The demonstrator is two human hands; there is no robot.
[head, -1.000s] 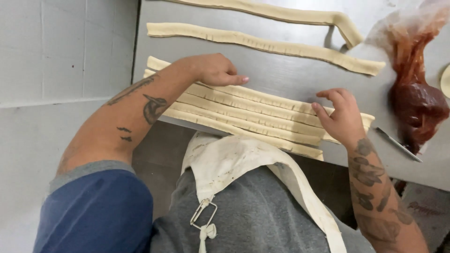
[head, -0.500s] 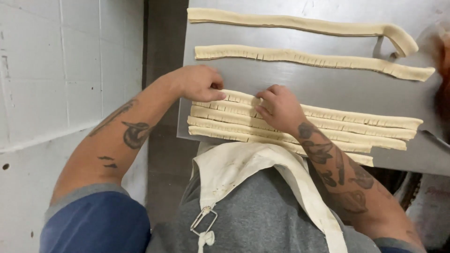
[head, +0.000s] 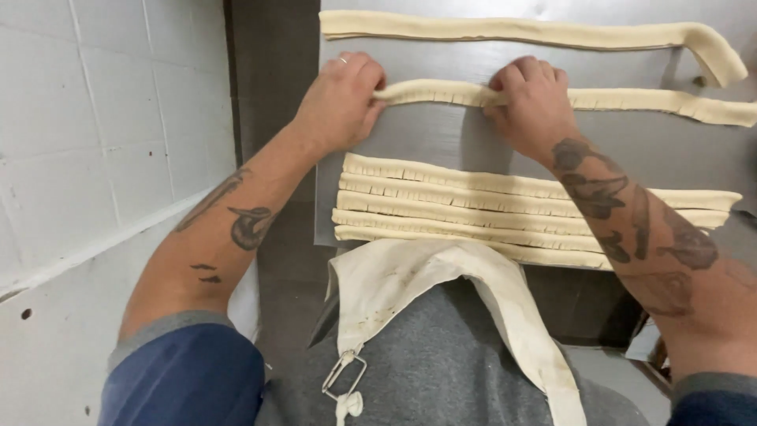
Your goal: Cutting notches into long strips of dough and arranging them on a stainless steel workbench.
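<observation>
Wall at left: white square tiles, grey grout lines, a few small dark specks low down; surface matte, evenly lit, no hard shadows. Dark vertical gap between the tiles and the work surface; it widens lower down into a shadowed area. Work table: flat grey metal top, dull sheen, left edge straight and parallel to the wall; near edge runs across the middle of the view. Below the table at right: dark underside, detail unclear.
</observation>
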